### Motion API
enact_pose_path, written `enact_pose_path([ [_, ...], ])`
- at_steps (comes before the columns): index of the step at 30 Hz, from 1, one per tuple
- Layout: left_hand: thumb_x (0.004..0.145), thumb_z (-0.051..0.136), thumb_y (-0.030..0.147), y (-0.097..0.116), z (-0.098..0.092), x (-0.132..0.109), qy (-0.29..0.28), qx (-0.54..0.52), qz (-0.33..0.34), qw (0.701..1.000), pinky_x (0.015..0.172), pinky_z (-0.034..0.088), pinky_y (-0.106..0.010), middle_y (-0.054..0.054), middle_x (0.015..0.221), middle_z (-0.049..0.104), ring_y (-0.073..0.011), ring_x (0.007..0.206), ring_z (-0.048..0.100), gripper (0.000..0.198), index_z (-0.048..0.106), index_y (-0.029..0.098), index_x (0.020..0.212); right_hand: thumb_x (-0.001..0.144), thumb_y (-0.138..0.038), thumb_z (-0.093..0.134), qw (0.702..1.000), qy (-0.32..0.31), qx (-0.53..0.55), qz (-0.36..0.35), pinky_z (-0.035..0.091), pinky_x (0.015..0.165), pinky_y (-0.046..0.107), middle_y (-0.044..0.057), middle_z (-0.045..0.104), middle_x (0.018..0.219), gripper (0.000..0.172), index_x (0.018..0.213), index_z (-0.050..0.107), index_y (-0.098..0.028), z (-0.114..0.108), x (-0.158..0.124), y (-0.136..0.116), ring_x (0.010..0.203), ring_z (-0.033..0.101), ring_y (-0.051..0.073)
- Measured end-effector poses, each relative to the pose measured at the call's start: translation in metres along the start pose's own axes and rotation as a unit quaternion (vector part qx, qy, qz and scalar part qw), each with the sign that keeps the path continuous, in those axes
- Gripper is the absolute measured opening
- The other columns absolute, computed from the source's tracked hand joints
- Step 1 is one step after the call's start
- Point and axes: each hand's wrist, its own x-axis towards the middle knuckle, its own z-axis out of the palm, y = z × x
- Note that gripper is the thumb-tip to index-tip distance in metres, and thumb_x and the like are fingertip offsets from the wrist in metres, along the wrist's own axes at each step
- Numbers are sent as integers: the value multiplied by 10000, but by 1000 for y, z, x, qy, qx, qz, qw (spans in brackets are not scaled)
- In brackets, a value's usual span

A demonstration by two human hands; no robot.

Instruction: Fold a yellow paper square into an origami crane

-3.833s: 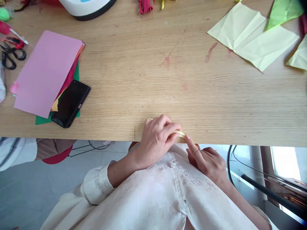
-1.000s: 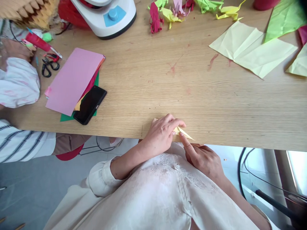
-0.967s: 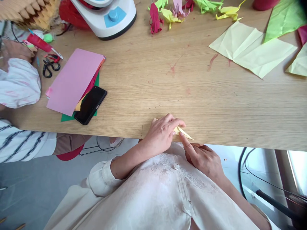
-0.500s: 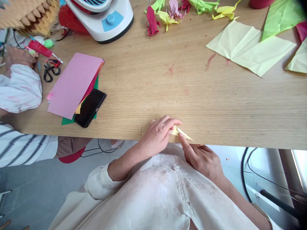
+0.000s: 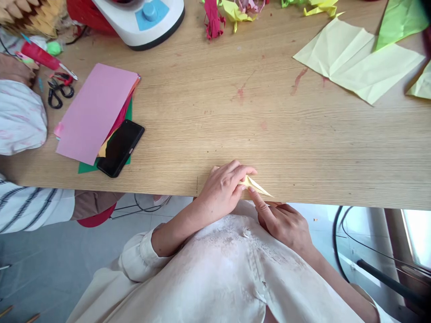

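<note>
A small folded piece of pale yellow paper (image 5: 257,185) lies at the table's near edge, its narrow point aimed to the right. Over its left part rests my left hand (image 5: 224,186), fingers curled and holding it down; that part of the paper is hidden. My right hand (image 5: 283,224) sits at the edge with the index fingertip stretched onto the paper's lower side. Its other fingers are folded under, partly below the tabletop. I cannot see whether they hold anything.
A black phone (image 5: 121,148) and pink paper sheets (image 5: 97,112) lie left, near scissors (image 5: 59,89) and another person's sleeve (image 5: 22,116). A white appliance (image 5: 144,22), folded paper figures (image 5: 213,20) and creased yellow paper (image 5: 357,63) are farther back.
The view has shifted slightly, so things at the back sit higher and the left-hand items farther left. Both hands stay on the folded paper, nearly unmoved.
</note>
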Motion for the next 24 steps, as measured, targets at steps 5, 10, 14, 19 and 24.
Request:
enact_pose_path([
  [5,874,470,31,1,-1,0,-6,-2,-2,1000,862,382,-333,-13,1110,607,-170,991,599,408,554,240,1214,911,-20,485,1000,6,13,27,391,626,272,-110,498,482,784,1614,163,-150,-1,-8,1,428,441,104],
  [10,876,467,31,0,-1,0,-4,-1,-4,1000,862,377,-334,-14,1093,605,-172,987,598,404,559,241,1209,893,-12,526,999,18,4,35,397,637,264,-123,449,471,785,1603,227,-162,-2,-17,2,417,401,97],
  [14,872,477,28,-1,0,0,0,0,1,1000,860,379,-334,-10,1078,599,-173,988,597,408,559,238,1212,906,-18,520,999,15,18,41,390,631,271,-119,446,476,760,1599,236,-148,-3,-18,2,417,404,93],
  [19,873,489,28,0,0,0,0,2,1,1000,860,380,-333,-4,1085,600,-167,977,595,405,559,239,1211,908,-23,545,999,24,31,26,383,618,282,-113,463,491,775,1602,224,-149,-4,-17,3,431,412,94],
  [24,874,476,22,1,-2,0,-4,3,-5,1000,865,378,-332,-7,1081,600,-169,990,596,410,559,239,1212,903,-14,542,999,7,22,34,407,642,285,-109,501,512,779,1601,221,-140,-1,-20,4,445,440,93],
])
